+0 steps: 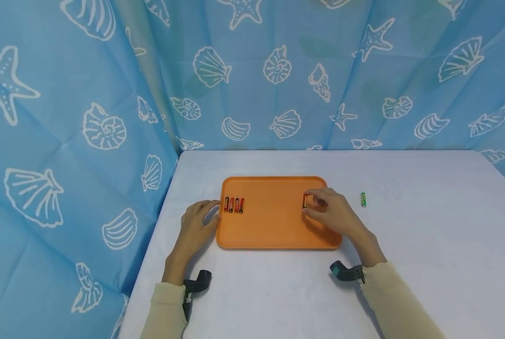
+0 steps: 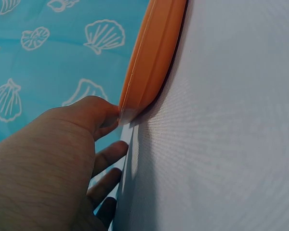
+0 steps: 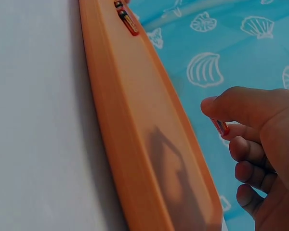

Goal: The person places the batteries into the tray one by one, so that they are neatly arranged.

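An orange tray (image 1: 273, 235) lies on the white table. Several red-and-black batteries (image 1: 236, 205) stand in a row inside its left end, side by side. Between thumb and forefinger my right hand (image 1: 337, 213) pinches another red-and-black battery (image 1: 305, 201) over the right part of the tray; in the right wrist view this held battery (image 3: 220, 126) shows above the tray floor. My left hand (image 1: 197, 229) rests at the tray's left edge, its fingers loosely bent. In the left wrist view the thumb touches the tray rim (image 2: 135, 82).
A green battery (image 1: 363, 199) lies on the table to the right of the tray. Blue curtains (image 1: 252, 94) with white shell prints hang behind and on the left. Each wrist wears a dark camera (image 1: 346, 271) on a strap.
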Available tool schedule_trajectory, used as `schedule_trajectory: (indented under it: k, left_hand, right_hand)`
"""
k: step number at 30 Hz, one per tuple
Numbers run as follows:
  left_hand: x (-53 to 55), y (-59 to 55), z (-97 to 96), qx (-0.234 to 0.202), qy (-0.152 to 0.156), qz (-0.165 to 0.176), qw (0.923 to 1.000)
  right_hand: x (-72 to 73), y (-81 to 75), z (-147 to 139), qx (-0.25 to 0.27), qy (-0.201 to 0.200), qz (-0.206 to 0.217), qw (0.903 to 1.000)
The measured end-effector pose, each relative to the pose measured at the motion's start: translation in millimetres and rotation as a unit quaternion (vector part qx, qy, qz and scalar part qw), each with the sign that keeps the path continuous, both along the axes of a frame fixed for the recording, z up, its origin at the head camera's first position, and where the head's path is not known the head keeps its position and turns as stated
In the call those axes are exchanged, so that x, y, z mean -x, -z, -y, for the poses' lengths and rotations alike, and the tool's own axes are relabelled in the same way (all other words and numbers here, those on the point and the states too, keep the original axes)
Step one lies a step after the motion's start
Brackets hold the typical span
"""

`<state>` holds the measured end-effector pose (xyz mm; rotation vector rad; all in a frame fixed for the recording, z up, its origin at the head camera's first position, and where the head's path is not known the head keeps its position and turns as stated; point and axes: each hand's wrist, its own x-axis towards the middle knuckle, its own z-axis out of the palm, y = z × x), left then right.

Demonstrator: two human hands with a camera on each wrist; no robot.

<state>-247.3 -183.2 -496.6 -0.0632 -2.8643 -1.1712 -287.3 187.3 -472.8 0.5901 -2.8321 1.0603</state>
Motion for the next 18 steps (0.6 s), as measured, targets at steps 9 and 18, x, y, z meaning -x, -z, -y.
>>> schedule_trajectory:
  k: [9, 18]
  left_hand:
    - [0.7, 0.2, 1.0, 0.006, -0.004, 0.002, 1.0]
    - [2.0, 2.7, 0.1, 0.005, -0.008, 0.005, 0.9999]
  right_hand:
    - [-1.2, -3.1, 26.2, 0.017, -0.022, -0.021, 0.9994]
    - [0.3, -3.2, 55.9, 0.002, -0.036, -0.046, 0.9983]
